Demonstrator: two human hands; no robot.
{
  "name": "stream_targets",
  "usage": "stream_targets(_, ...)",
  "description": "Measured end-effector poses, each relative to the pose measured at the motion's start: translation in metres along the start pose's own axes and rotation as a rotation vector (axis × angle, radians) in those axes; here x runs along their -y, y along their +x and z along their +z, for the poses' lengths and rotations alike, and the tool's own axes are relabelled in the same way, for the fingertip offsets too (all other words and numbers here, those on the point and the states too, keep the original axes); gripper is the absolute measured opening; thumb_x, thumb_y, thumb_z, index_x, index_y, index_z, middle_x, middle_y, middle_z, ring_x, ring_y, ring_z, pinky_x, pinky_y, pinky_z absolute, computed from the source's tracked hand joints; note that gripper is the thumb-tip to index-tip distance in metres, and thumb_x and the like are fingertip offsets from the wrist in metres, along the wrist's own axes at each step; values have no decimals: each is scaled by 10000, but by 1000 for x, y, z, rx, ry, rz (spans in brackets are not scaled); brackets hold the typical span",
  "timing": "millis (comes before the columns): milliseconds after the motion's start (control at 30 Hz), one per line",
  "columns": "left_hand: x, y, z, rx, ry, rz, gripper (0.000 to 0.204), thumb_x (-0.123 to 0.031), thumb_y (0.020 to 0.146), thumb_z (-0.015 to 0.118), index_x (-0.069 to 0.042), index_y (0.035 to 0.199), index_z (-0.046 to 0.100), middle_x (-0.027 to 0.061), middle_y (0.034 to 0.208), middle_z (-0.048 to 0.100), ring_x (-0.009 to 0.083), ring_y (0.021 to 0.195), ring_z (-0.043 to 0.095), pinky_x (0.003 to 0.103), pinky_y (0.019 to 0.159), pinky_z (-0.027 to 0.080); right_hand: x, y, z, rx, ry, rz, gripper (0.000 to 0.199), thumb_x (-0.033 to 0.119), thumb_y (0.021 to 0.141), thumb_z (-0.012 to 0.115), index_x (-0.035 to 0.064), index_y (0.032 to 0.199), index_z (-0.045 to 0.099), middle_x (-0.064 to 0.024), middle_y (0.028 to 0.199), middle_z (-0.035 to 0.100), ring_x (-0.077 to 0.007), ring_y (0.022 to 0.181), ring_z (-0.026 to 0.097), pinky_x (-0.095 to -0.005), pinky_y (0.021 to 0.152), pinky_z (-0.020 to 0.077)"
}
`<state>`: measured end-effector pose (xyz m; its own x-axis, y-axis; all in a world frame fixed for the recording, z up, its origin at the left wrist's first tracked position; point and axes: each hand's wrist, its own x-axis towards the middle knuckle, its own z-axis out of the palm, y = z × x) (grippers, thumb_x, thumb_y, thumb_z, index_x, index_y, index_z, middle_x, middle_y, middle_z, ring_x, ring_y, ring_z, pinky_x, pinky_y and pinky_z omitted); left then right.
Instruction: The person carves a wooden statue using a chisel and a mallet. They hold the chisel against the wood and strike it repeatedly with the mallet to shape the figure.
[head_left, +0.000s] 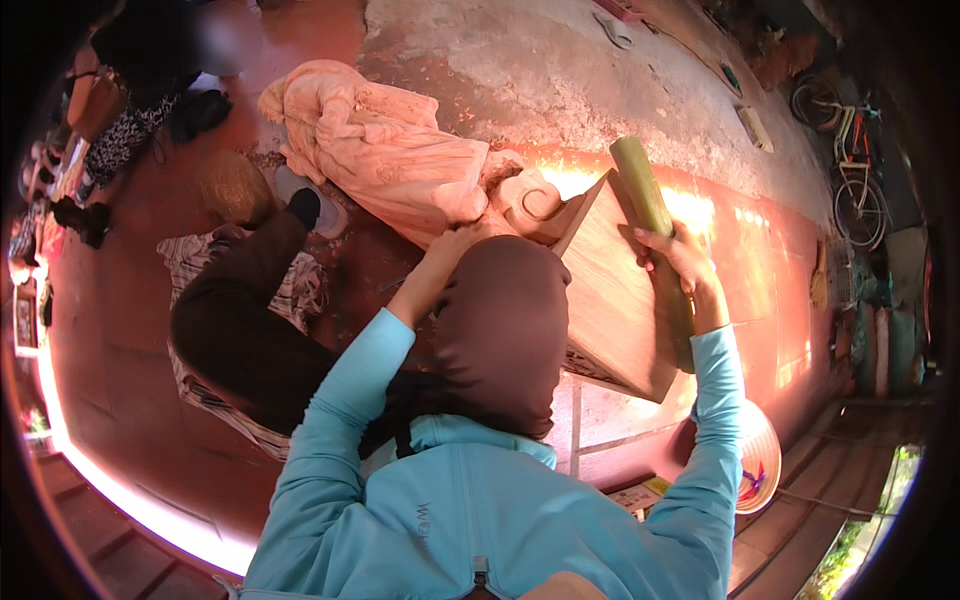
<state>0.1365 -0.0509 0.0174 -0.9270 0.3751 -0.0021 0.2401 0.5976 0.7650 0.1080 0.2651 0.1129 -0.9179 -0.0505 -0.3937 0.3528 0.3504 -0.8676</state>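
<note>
I'm watching through one view, the left fisheye on the wearer's head, looking steeply down and a little ahead. The light-blue jacket [530, 520] sits close beneath the lens, filling the lower part; the carved statue [385, 150] lies farther out, above centre. The wide lens reaches across the floor [110, 330] to a bicycle [857, 150] near the right rim, and the picture darkens round at the corners.

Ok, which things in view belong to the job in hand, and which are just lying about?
Likely in the job, going by the hands:
- green rod, held in the right hand
- carved figure, the left hand at its lower end
- wooden block, beside the rod

Apparently just about:
- bicycle, far right
- round woven item, by the right sleeve
</note>
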Motion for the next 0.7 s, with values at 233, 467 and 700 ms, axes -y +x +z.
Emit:
stream_targets(233, 43, 82, 25, 84, -78, 99, 299, -233, 676, 637, -20, 881, 593, 187, 841, 598, 308, 808, 578, 375, 742, 449, 1, 0, 6, -1, 2, -50, 231, 145, 807, 668, 8, 946, 545, -43, 643, 547, -116, 511, 502, -242, 471, 402)
stream_targets(467, 51, 73, 33, -47, -166, 84, 352, -298, 643, 653, -7, 834, 603, 393, 1132, 473, 461, 1147, 439, 407, 933, 410, 12, 4, 19, -40, 1, 38, 206, 119, 802, 658, 14, 910, 517, -43, 641, 514, -136, 514, 517, -242, 456, 396)
stream_targets(700, 32, 48, 28, -63, -393, 95, 362, -250, 690, 665, 10, 927, 580, 492, 1270, 200, 524, 1158, 391, 460, 865, 464, 6, 15, 22, -123, 56, 155, 225, 92, 790, 671, 35, 949, 522, -46, 663, 533, -131, 546, 523, -240, 475, 417)
